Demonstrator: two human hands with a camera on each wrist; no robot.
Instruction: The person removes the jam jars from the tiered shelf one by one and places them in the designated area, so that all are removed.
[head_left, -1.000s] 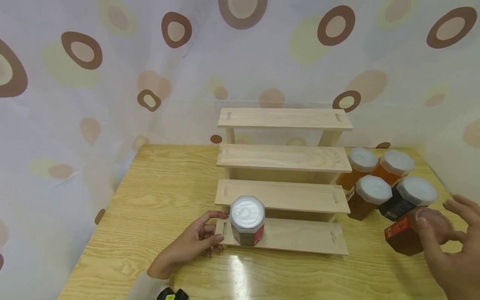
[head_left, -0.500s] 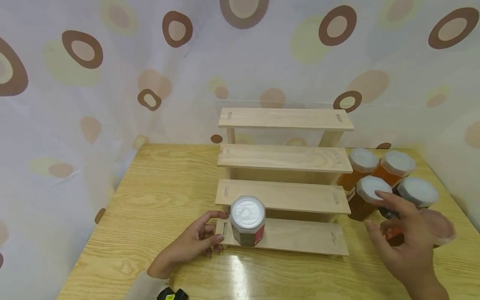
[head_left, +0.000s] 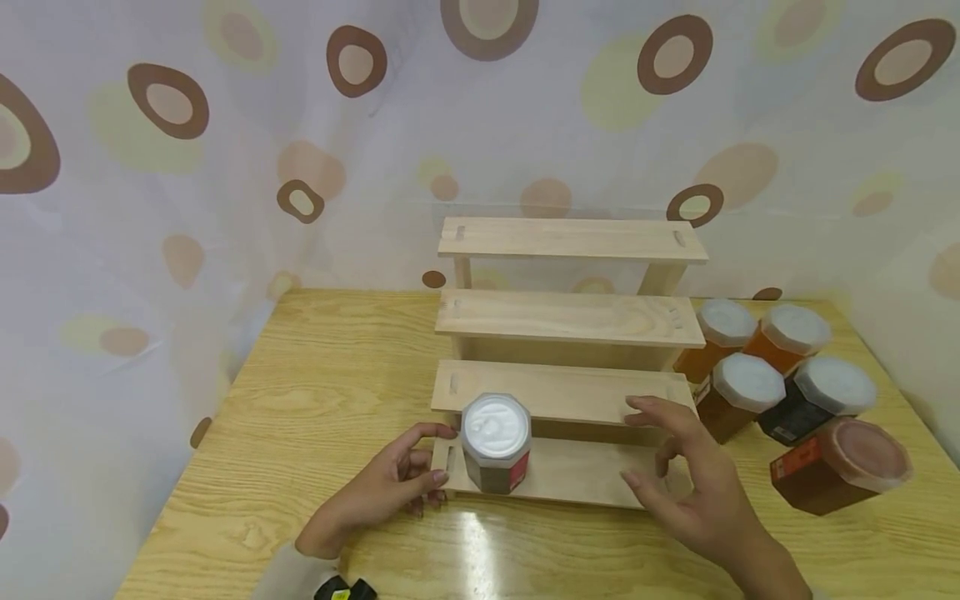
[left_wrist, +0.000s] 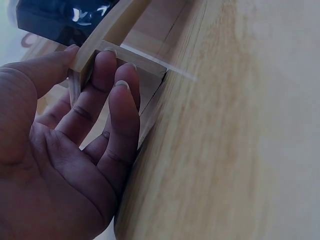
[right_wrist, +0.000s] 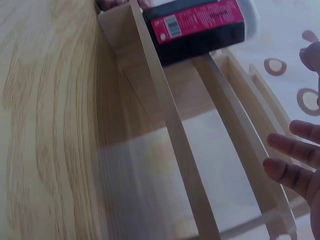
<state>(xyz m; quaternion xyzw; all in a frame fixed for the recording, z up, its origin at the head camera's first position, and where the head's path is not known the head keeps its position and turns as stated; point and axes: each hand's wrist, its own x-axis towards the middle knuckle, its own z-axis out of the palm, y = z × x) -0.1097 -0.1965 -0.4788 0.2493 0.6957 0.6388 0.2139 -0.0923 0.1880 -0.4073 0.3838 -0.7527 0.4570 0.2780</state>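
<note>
A tiered wooden rack (head_left: 570, 317) with several steps stands on the table. My left hand (head_left: 393, 479) grips the left end of its lowest step, thumb on top and fingers below in the left wrist view. Next to that hand, an octagonal dark jar (head_left: 495, 437) with a pale lid stands upright on the same step; its pink label (right_wrist: 200, 22) shows in the right wrist view. My right hand (head_left: 697, 487) hovers at the step's right end, fingers spread, holding nothing. It hides part of that end.
Right of the rack stand several lidded octagonal jars: two orange ones (head_left: 780, 354) behind, a brown one (head_left: 731, 408) and a black one (head_left: 795, 408) before them. A red-brown jar (head_left: 832, 467) is nearest. A patterned curtain (head_left: 480, 125) hangs behind the table (head_left: 330, 358).
My right hand has moved left, from the red-brown jar across to the right end of the lowest step. The left hand, the rack and the jars have stayed in place.
</note>
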